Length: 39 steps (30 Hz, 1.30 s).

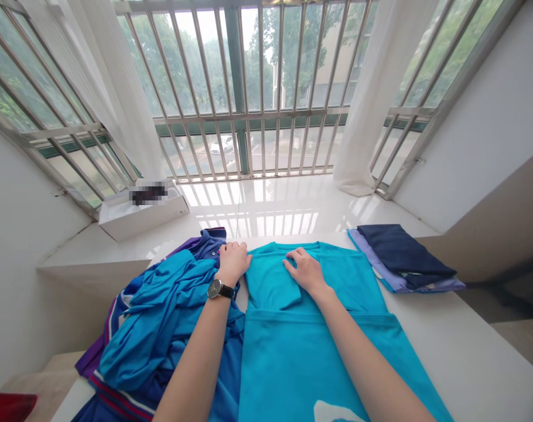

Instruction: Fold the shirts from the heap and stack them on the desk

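A turquoise T-shirt (288, 357) lies in front of me with its collar toward the window. Its sides are folded inward, and a straight fabric edge crosses its middle. My right hand (305, 269) rests on the shirt just below the collar, fingers bent and apart, gripping nothing. At the shirt's left shoulder is my left hand (233, 261), between the shirt and a loose clothes pile (161, 322). Its thumb is spread toward the shirt and its fingers bend downward, tips partly hidden. A black-strapped watch (220, 289) is on my left wrist.
To the right lies a stack of folded clothes (402, 252), navy on top of lilac. A white box (143, 214) with a blurred item stands on the sill at the back left. White curtains (363, 117) hang before the barred window. Something red (9, 405) shows at lower left.
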Each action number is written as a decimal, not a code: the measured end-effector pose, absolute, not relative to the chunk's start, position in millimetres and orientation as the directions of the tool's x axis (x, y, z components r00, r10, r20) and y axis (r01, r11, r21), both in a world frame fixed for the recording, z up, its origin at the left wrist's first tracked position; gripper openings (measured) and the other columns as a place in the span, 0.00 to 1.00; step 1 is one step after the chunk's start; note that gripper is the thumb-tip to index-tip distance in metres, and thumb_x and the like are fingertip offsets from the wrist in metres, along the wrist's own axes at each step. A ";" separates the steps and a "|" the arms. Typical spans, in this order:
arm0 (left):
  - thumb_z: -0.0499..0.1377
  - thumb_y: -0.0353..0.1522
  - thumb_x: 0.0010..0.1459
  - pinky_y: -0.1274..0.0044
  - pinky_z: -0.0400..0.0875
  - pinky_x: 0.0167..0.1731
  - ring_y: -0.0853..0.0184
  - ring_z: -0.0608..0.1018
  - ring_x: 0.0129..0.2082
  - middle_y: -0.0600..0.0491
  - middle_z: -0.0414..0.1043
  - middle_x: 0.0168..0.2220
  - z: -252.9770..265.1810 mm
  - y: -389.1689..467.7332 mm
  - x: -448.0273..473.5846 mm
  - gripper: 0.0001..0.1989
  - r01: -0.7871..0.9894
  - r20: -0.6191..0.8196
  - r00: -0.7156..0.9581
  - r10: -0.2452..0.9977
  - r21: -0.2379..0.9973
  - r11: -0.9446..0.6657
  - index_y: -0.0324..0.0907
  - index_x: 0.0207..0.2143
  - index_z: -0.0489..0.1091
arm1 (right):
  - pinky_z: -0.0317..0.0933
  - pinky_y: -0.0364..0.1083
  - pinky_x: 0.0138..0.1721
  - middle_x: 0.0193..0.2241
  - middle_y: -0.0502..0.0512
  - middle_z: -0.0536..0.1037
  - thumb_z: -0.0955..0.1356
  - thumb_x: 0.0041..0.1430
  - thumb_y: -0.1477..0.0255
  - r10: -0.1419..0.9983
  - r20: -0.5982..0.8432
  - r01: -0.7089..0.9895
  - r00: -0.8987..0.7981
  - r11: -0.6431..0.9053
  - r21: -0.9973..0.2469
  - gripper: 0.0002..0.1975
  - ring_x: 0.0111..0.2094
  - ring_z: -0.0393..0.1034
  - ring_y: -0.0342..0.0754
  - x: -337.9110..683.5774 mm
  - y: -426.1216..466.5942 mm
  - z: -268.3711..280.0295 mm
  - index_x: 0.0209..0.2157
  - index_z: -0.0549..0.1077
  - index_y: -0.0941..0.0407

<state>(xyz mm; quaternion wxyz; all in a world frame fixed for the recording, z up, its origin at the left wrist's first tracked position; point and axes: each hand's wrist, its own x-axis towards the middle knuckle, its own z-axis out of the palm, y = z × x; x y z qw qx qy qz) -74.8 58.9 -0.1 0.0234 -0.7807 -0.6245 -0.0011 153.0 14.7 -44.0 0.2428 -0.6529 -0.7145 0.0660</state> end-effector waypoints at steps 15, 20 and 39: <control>0.50 0.26 0.60 0.63 0.62 0.47 0.51 0.73 0.48 0.39 0.75 0.42 8.5 50.7 -67.9 0.14 0.978 -0.005 0.195 0.981 -0.068 -0.195 0.38 0.43 0.73 | 0.62 0.43 0.38 0.43 0.54 0.77 0.66 0.64 0.64 0.968 0.245 0.886 -0.044 0.152 -0.438 0.11 0.41 0.74 0.47 155.7 14.1 -43.2 0.43 0.76 0.53; 0.49 0.26 0.59 0.64 0.63 0.46 0.50 0.73 0.49 0.37 0.74 0.43 8.4 50.7 -65.8 0.15 0.977 -0.006 0.206 0.979 -0.048 -0.206 0.37 0.42 0.73 | 0.62 0.43 0.38 0.43 0.54 0.77 0.66 0.64 0.65 0.967 0.251 0.885 -0.044 0.154 -0.440 0.10 0.41 0.74 0.48 155.1 13.5 -41.8 0.42 0.76 0.53; 0.54 0.34 0.62 0.75 0.68 0.37 0.57 0.78 0.43 0.47 0.77 0.42 30.3 55.8 -82.4 0.14 0.948 -0.025 0.276 0.961 0.173 -0.268 0.44 0.49 0.68 | 0.61 0.41 0.36 0.38 0.52 0.77 0.65 0.63 0.67 0.924 0.367 0.807 -0.105 0.295 -0.512 0.08 0.33 0.71 0.43 150.8 9.6 -31.2 0.39 0.76 0.53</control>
